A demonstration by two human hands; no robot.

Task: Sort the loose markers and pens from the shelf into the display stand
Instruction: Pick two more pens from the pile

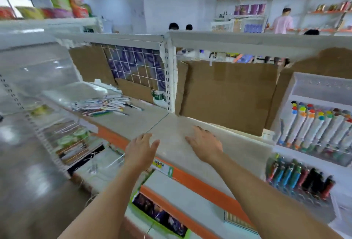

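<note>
A heap of loose markers and pens (103, 106) lies on the grey shelf (177, 124), far to the left of both hands. The white display stand (322, 94) stands at the right end of the shelf, with several white markers with coloured caps (312, 126) upright in its upper tier and darker pens (299, 177) in its lower tier. My left hand (141, 150) hovers over the shelf's front edge with straight fingers and holds nothing. My right hand (205, 144) is over the bare shelf, fingers spread and empty.
Cardboard sheets (226, 94) and a wire grid (137, 67) back the shelf. A white upright post (169, 78) divides the two bays. Clear plastic packets (76, 91) lie behind the pen heap. Lower shelves with an orange edge (202, 183) hold goods. People stand in the far aisles.
</note>
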